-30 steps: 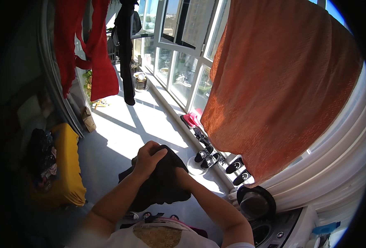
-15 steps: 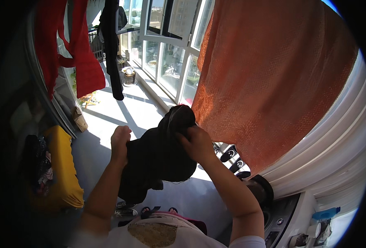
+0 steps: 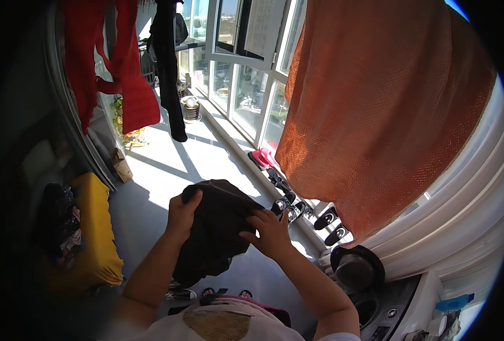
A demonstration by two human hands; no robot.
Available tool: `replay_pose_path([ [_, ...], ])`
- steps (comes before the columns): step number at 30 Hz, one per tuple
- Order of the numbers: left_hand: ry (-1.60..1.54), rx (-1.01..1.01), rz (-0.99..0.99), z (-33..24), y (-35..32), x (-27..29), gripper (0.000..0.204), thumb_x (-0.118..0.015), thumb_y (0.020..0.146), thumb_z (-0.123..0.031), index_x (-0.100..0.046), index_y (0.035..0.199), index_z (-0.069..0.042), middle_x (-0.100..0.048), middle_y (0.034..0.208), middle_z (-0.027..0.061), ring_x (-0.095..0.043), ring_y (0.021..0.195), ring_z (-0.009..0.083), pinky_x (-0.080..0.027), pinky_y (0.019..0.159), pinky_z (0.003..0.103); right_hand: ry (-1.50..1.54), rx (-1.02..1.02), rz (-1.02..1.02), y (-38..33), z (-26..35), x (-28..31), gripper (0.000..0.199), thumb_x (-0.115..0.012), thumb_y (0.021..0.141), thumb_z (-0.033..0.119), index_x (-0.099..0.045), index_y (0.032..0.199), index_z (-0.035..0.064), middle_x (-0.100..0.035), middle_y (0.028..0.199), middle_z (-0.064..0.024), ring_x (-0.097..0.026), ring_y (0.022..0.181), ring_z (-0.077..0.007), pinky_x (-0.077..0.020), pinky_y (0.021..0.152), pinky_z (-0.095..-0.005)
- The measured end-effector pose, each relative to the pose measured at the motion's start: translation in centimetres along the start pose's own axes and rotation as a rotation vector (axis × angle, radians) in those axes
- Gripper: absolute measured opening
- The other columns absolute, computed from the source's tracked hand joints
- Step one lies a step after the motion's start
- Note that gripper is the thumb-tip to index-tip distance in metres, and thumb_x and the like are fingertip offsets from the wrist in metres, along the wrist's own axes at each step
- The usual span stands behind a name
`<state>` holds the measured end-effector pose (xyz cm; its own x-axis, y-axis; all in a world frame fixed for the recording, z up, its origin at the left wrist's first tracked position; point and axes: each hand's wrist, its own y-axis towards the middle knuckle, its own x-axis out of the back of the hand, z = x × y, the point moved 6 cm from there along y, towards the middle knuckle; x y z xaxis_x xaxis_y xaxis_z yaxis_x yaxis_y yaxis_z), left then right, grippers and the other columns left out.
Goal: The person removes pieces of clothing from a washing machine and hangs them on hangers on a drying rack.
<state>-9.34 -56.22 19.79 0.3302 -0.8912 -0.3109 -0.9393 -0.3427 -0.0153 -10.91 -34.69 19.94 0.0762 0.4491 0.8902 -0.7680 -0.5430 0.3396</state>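
Note:
A black piece of clothing (image 3: 215,227) hangs between my hands in front of my body; its exact kind does not show. My left hand (image 3: 182,217) is closed on its upper left corner, thumb on top. At the cloth's right edge is my right hand (image 3: 269,232), its thumb and fingertips on the fabric and one finger raised away from it. The cloth's top edge is drawn across toward the right fingers, while the lower part droops in loose folds.
Red clothing (image 3: 138,102) and a long black garment (image 3: 169,74) hang ahead on the left. An orange cloth (image 3: 377,113) hangs at the right, above several shoes (image 3: 326,219) and a washing machine (image 3: 397,307). A yellow-covered stand (image 3: 97,233) with clothes stands left.
The black garment has been lowered and spread out from a bunched shape. My left hand has shifted right and down; my right hand has moved down to the cloth's edge. The view has shifted slightly.

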Motion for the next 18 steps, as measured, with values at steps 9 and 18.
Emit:
replay_pose_path([
  [9, 0.130, -0.021, 0.148, 0.6, -1.1, -2.0, 0.027, -0.063, 0.087, -0.021, -0.063, 0.097, 0.004, -0.066, 0.088, 0.0064, -0.060, 0.079, 0.0126, -0.049, 0.070, 0.026, 0.378, -0.070, 0.096, 2.9, 1.6, -2.0, 0.016, -0.059, 0.077, 0.012, -0.067, 0.088, 0.0026, -0.064, 0.086, -0.0194, -0.062, 0.081, -0.0357, -0.0493, 0.072, -0.0403],
  [18, 0.131, -0.124, 0.243, 0.8, -1.2, -2.8, 0.025, -0.064, 0.085, -0.020, -0.063, 0.097, 0.002, -0.064, 0.086, 0.0030, -0.057, 0.081, 0.0092, -0.047, 0.073, 0.025, 0.492, 0.062, 0.081, 2.5, 0.6, -4.1, 0.018, -0.057, 0.074, 0.012, -0.068, 0.086, 0.0033, -0.064, 0.078, -0.0209, -0.064, 0.073, -0.0334, -0.0504, 0.068, -0.0387],
])
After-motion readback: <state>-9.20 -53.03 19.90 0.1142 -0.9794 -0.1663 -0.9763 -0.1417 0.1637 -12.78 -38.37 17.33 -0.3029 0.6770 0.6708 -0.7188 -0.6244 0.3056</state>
